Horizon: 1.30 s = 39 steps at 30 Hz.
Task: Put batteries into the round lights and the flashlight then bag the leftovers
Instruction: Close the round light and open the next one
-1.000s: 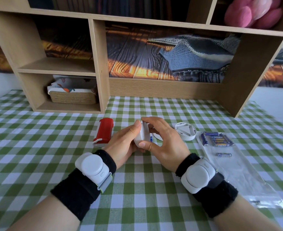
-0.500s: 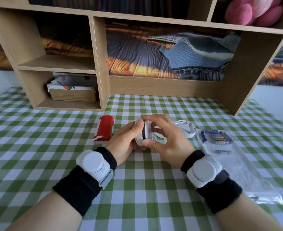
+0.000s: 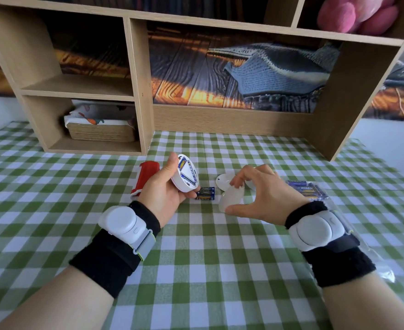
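- Worktop (image 3: 208,270): green/white check cloth; both forearms w/ black wristbands + white wrist units nearest the camera.
- Right hand (image 3: 265,198): fingers curled, thumb and fingertips pinching a frosted white cover (image 3: 230,198), held on edge just above the cloth.
- Left hand (image 3: 165,189): grips round light base (image 3: 185,175), tilted, open side facing right; blue/yellow batts seated inside in a triangle.
- Loose batteries (image 3: 205,193): small blue/yellow group lying on cloth between the two hands, just beside left fingertips.
- Second round light (image 3: 223,181): white, on cloth behind the cover, partly hidden by right fingers.
- Clear bag (image 3: 362,246): flat on cloth under/right of right wrist; more batteries (image 3: 308,189) at its far end, blurred, count unclear.
- Red flashlight (image 3: 146,175): lying on cloth behind left hand, lower end hidden by it.
- Wooden shelf unit (image 3: 139,91): at back of worktop; woven basket (image 3: 101,132) w/ printed cloth in lower-left cubby; pink plush (image 3: 353,13) top right.
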{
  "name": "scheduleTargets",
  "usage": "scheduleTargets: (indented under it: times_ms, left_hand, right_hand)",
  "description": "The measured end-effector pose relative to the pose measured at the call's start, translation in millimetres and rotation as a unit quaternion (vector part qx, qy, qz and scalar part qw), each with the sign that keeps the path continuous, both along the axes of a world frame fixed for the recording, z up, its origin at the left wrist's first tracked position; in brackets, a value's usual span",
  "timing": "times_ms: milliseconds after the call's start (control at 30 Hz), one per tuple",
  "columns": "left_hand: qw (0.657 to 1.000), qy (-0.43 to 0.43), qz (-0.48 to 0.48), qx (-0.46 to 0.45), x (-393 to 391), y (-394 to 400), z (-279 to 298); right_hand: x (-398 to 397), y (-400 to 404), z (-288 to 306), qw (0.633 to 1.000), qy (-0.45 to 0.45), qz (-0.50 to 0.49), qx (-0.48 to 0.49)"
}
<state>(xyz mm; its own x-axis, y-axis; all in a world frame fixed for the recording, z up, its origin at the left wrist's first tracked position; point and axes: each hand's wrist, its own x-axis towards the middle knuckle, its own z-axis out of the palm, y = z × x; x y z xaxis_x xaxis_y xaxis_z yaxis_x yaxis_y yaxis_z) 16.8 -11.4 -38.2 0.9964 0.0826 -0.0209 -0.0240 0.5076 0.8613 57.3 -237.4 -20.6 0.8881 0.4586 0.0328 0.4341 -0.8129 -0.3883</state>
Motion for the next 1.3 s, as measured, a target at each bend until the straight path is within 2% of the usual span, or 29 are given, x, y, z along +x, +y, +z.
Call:
scheduleTargets:
  times_ms: [200, 433, 500, 633, 767, 1033, 1300]
  left_hand:
    - [1.000, -0.002, -0.006, 0.005, -0.5, 1.1, 0.0]
    - [1.000, 0.002, 0.001, 0.003, 0.1, 0.6, -0.9]
    - [1.000, 0.007, 0.000, -0.001, 0.1, 0.8, -0.2]
    - [0.999, 0.037, -0.020, -0.029, 0.8, 1.4, 0.5]
    - [0.995, 0.062, -0.062, -0.039, 0.0, 1.6, 0.4]
    - [0.993, 0.058, -0.067, -0.075, 0.3, 0.4, -1.2]
    - [0.999, 0.026, -0.039, -0.019, 4.7, -1.7, -8.0]
  right_hand:
    - [-4.4, -2.8, 6.0, 0.996, 0.015, -0.012, -0.093]
    - [-3.9, -4.8, 5.8, 0.992, 0.012, -0.007, -0.124]
    - [-3.1, -3.8, 6.5, 0.996, -0.019, -0.002, -0.083]
    - [-7.7, 15.3, 8.5, 0.981, -0.152, 0.020, 0.116]
    - [-12.7, 45.9, -4.7, 0.964, -0.163, 0.031, 0.206]
    - [-15.7, 76.8, -28.4, 0.956, -0.155, 0.034, 0.247]
    - [-16.6, 81.2, -29.5, 0.950, -0.152, -0.009, 0.274]
